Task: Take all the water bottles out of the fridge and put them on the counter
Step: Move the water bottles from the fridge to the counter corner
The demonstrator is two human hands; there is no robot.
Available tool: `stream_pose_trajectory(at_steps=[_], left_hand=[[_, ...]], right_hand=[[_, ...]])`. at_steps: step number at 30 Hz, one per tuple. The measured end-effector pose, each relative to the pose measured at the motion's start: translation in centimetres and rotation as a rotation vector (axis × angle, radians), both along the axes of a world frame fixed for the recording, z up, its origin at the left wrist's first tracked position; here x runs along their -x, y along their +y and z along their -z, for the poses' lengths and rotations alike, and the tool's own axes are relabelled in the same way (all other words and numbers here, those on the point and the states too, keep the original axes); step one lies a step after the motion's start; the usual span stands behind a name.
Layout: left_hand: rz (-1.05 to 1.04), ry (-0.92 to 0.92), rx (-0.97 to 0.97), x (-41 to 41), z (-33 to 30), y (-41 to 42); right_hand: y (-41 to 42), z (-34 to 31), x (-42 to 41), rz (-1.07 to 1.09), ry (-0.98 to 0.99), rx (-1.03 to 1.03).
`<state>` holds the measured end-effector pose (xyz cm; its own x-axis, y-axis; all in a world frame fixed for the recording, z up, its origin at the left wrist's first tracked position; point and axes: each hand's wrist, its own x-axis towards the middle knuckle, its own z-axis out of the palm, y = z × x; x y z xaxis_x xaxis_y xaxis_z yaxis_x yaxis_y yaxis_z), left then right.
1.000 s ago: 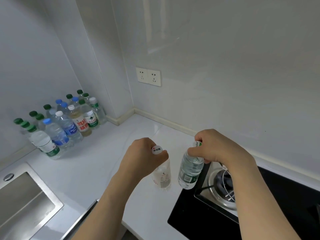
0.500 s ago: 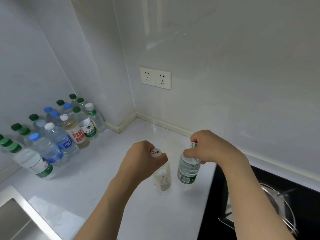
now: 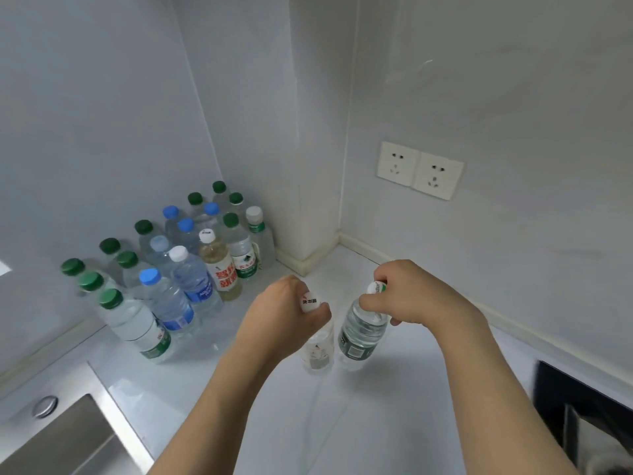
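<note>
My left hand (image 3: 281, 317) grips the neck of a small clear bottle with a white cap (image 3: 318, 351). My right hand (image 3: 411, 296) grips the neck of a clear bottle with a dark green label (image 3: 359, 337). Both bottles stand upright side by side, low over or on the white counter (image 3: 376, 423); I cannot tell whether they touch it. Several water bottles with green, blue and white caps (image 3: 178, 269) stand grouped in the left corner of the counter. No fridge is in view.
A steel sink (image 3: 61, 440) lies at the lower left, with its rim beside the bottle group. A black hob (image 3: 582, 413) sits at the lower right. A double wall socket (image 3: 419, 170) is on the back wall.
Both hands have carried their bottles leftward, away from the hob and closer to the bottle group. The view has turned left, so less of the hob shows.
</note>
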<state>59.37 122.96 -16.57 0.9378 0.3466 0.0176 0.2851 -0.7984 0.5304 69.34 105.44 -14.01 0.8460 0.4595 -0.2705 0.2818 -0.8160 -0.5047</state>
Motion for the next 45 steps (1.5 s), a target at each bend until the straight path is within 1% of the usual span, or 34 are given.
stream_pose_trajectory(at_steps=[8, 14, 18, 22, 29, 32, 36, 40, 45], left_hand=[[-0.048, 0.075, 0.040, -1.8, 2.1, 7.8], [-0.097, 0.057, 0.097, -4.4, 4.3, 11.6], [-0.113, 0.039, 0.088, -6.9, 5.4, 13.4], [-0.114, 0.038, 0.064, -9.2, 6.4, 14.7], [-0.125, 0.023, -0.012, -12.3, 6.9, 16.1], [-0.104, 0.018, -0.067, -13.3, 7.1, 16.1], [-0.129, -0.007, -0.111, -14.2, 7.2, 16.5], [-0.106, -0.012, -0.173, -14.2, 7.3, 16.7], [-0.090, -0.032, -0.190, -13.7, 7.6, 16.7]], right_hand=[[8.6, 1.8, -2.9, -0.059, -0.024, 0.051], [14.1, 3.7, -6.5, -0.125, -0.064, 0.096], [17.0, 5.1, -9.6, -0.151, -0.103, 0.130], [19.8, 5.8, -12.2, -0.225, -0.112, 0.159], [24.5, 6.9, -15.5, -0.307, -0.145, 0.127], [25.5, 7.2, -16.5, -0.301, -0.166, 0.096], [26.1, 8.1, -17.2, -0.255, -0.193, 0.044], [25.9, 8.6, -17.2, -0.283, -0.203, 0.009], [25.6, 9.1, -16.7, -0.280, -0.237, -0.013]])
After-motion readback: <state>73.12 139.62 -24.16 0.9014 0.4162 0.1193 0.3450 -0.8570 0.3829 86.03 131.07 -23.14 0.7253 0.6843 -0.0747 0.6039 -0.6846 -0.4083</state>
